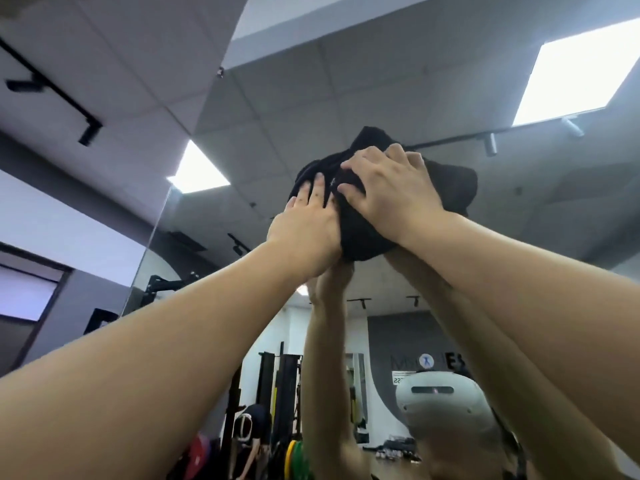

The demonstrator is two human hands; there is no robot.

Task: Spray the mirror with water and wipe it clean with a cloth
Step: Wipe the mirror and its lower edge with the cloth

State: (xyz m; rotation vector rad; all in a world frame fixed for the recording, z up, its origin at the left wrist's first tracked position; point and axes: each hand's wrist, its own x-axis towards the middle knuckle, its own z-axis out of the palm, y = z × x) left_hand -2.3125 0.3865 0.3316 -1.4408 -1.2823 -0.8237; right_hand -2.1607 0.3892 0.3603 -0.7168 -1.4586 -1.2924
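A black cloth (363, 233) is pressed high against the mirror (277, 98), a little to the 1 o'clock side of the picture's centre, and is bunched into a thick wad. Both arms are raised from the lower corners and meet on it.

The left hand (308, 230) is laid on the cloth's 8 o'clock side, its fingers (317, 192) stretched nearly straight and spread flat over the fabric, so that the cloth is pushed rather than clutched. The right hand (391, 192) is set on the cloth's 2 o'clock part, just beside the left hand; its fingertips (348, 164) are bent over a fold of the cloth and the fabric is gripped under them. Part of the cloth is seen beyond the right hand toward 3 o'clock.

In the glass, the reflected arms (329, 341) are shown rising from 6 o'clock to the cloth's lower edge, and a grey head-worn device (440, 403) is reflected at 5 o'clock. Bright ceiling panels (581, 77) are seen at 2 o'clock and at 10 o'clock from the cloth. Dark gym racks (277, 386) and coloured weight plates (296, 459) are reflected near 6 o'clock. The frame is slightly blurred.
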